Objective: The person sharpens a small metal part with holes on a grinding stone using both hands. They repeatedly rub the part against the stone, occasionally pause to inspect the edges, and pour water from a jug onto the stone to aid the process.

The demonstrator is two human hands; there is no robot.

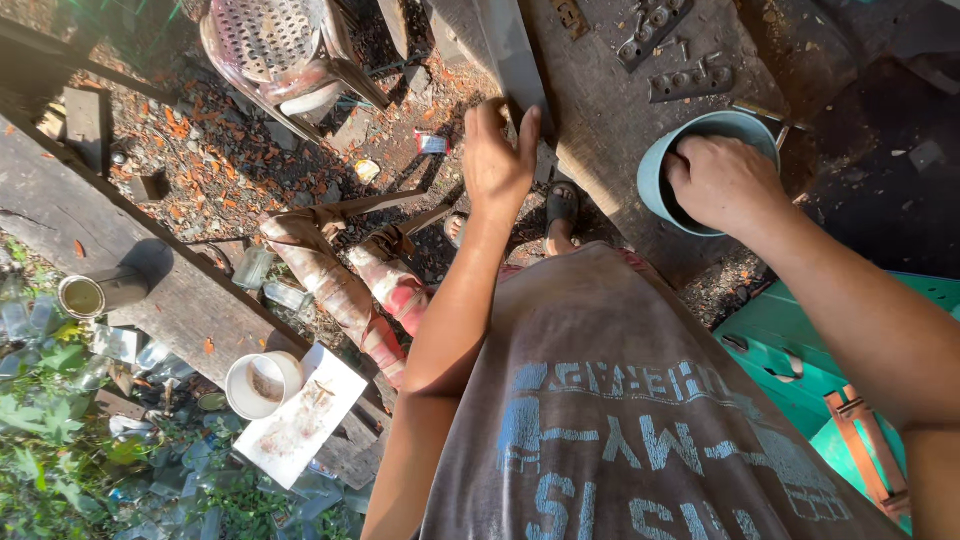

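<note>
I look straight down my grey printed shirt at a dark wooden workbench [610, 120]. My left hand [497, 158] rests on the bench's near edge, fingers curled over the end of a pale metal strip [500, 40]. My right hand [722, 182] reaches into a light blue round bowl [655, 172] that stands on the bench, its fingers bent inside the rim. What the fingers touch inside the bowl is hidden.
Dark metal brackets [690, 75] lie at the back of the bench. A perforated plastic chair [275, 50] stands on rubble at upper left. A plank [170, 290] holds a tin can [85, 297], a white cup [262, 385] and a white board. Green crates [800, 350] sit at right.
</note>
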